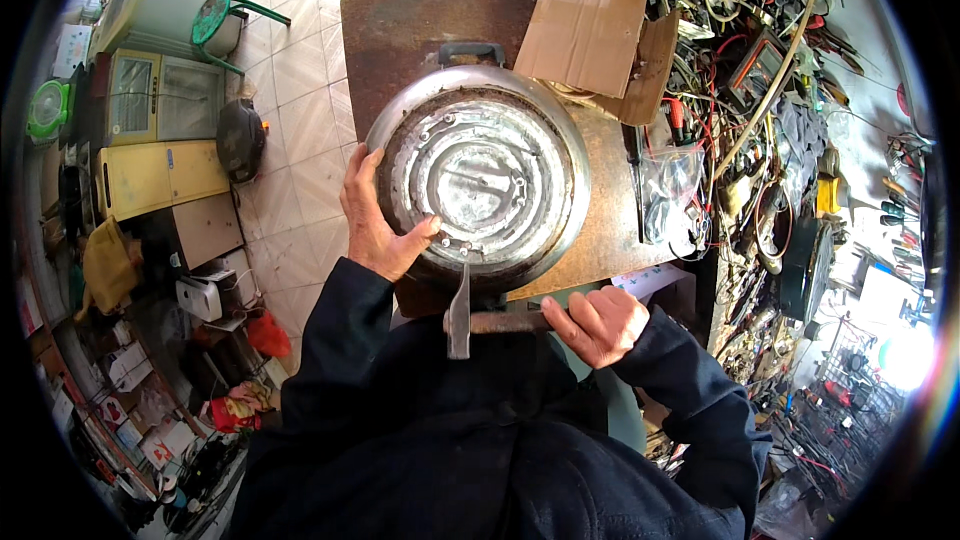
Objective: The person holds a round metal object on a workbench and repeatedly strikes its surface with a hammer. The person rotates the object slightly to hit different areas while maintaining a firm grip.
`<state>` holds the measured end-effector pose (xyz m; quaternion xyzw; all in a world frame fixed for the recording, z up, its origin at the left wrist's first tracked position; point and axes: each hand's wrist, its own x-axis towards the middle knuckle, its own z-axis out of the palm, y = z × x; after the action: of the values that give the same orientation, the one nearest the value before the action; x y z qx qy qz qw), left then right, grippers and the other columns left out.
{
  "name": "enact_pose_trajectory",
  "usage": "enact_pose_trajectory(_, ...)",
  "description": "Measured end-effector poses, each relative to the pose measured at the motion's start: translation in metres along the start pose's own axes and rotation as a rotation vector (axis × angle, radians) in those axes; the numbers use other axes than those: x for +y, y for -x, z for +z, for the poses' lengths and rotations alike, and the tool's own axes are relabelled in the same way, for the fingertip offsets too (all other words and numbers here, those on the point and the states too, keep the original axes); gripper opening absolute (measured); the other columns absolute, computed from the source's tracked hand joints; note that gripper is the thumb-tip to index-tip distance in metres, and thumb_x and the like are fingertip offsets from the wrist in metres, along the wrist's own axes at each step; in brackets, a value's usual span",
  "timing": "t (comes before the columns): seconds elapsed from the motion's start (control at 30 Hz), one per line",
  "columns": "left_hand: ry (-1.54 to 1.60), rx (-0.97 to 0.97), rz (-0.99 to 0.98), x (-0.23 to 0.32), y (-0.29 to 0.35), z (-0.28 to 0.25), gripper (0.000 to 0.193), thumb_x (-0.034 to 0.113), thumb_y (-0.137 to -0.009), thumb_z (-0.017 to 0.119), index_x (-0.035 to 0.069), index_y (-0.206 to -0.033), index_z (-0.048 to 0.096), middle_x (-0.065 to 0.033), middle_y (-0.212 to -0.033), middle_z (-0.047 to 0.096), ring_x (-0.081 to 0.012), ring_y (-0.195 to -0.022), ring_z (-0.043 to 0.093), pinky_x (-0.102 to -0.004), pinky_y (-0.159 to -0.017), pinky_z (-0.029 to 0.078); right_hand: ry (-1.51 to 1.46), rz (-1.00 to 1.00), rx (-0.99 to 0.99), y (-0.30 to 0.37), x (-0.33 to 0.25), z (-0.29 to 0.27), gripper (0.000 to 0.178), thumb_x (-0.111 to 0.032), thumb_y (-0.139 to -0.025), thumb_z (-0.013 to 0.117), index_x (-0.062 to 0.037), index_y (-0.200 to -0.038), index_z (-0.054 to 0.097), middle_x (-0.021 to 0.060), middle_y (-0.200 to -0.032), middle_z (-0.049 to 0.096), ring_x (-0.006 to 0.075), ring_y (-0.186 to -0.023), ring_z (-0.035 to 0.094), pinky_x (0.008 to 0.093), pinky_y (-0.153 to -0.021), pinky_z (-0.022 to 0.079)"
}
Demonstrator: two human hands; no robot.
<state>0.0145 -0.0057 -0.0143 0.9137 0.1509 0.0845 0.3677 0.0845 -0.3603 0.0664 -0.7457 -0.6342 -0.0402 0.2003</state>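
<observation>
A round metal pan (560, 155) lies bottom up on the wooden table, a ringed heating plate (470, 202) showing on its underside. My left hand (378, 225) grips its left rim, with the thumb over the edge onto the underside and the fingers along the outer wall. The fist of my right hand (600, 325) is wrapped round the handle of a hammer (459, 315), just off the near side. The narrow tip of its head reaches the pan's near edge; I cannot tell if it touches. A dark handle (472, 52) sticks out from the pan's far side.
Folded cardboard (583, 32) lies against the far right of the pan on the table (420, 15). A screwdriver (636, 180) and a clear plastic bag (668, 190) lie to the right. Tangled wires and tools crowd the right side. A green stool (210, 18) stands on the tiled floor.
</observation>
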Motion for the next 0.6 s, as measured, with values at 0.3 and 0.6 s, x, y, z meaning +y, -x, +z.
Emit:
enact_pose_trajectory(0.3,0.052,-0.006,-0.011,0.006,0.0,0.001,0.115,0.054,-0.073,0.089,0.011,-0.163,0.031,-0.0269,-0.168,0.027,-0.0453,-0.155,0.026,-0.0582,-0.127,0.023,-0.039,-0.014,-0.043,-0.002,0.013,0.002,0.059,-0.011,-0.079,0.076,0.0047,-0.135,0.067,0.0022,-0.077,0.051,0.0143,-0.059,0.053,0.0294,-0.051,0.043)
enact_pose_trajectory(0.6,0.04,-0.001,-0.004,0.006,-0.003,0.003,0.113,0.055,-0.075,0.085,0.006,-0.163,0.032,-0.0257,-0.168,0.029,-0.0423,-0.156,0.028,-0.0543,-0.128,0.023,-0.082,-0.006,-0.071,-0.006,0.015,-0.003,0.057,-0.008,-0.08,0.075,0.0066,-0.135,0.066,0.0035,-0.077,0.053,0.0158,-0.058,0.053,0.0305,-0.05,0.042)
